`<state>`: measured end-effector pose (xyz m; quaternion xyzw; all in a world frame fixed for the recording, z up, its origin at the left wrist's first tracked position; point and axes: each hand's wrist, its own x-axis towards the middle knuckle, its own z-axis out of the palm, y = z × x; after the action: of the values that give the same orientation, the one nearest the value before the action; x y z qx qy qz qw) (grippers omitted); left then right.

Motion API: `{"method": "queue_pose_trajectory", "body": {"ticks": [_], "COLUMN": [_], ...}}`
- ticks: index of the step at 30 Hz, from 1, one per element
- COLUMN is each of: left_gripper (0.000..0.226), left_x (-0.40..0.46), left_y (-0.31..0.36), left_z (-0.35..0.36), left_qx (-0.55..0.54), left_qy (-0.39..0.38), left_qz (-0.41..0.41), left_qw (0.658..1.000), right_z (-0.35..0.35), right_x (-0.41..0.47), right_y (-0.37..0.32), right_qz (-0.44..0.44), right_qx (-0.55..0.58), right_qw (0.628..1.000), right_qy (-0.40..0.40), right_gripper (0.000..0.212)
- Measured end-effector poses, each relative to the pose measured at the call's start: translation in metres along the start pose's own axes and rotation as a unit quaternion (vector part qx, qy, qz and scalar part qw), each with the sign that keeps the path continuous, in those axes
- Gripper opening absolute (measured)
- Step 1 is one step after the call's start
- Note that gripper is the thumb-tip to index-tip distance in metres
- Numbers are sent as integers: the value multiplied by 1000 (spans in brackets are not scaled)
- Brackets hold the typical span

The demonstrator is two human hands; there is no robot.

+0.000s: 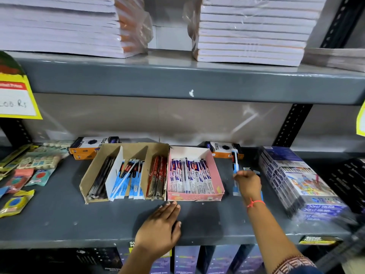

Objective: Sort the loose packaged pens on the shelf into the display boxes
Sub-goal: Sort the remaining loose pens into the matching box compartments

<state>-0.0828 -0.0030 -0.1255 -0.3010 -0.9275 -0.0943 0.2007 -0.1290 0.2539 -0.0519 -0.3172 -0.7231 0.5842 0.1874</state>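
My right hand (247, 182) grip pinches a loose pen packet (235, 165); next, I judge, the pink box (217, 175) at nine o'clock.

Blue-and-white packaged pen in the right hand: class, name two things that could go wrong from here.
1. The blue-and-white packaged pen is pinched at one point by the right hand; it may slip.
2. The pink cardboard display box looks full, so adding it could crowd the packets.
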Motion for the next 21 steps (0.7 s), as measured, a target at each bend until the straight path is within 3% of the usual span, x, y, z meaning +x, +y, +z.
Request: {"method": "queue_pose_trajectory", "body": {"ticks": [2,7,11,21], "left_gripper": [42,44,49,47], "left_x": [0,-1,-2,0], "left_y": [0,-1,0,2], "left_z": [0,1,0,-2], "left_qx": [3,0,9,-24], "left_qy": [-6,-16,-21,-3], "left_qz": [2,4,6,-5], "left_qw": [1000,1000,1000,1000], "right_z": [4,14,21,28], "right_x": [-12,-53,-78,-96], "right_y": [-11,-26,-26,-33], "right_qz": [-12,6,13,7], "right_qx": [108,238,258,257], "right_qw": [994,958,938,933], "right_qy": [-32,-160,-229,-251], "right_gripper": [40,34,27,25]}}
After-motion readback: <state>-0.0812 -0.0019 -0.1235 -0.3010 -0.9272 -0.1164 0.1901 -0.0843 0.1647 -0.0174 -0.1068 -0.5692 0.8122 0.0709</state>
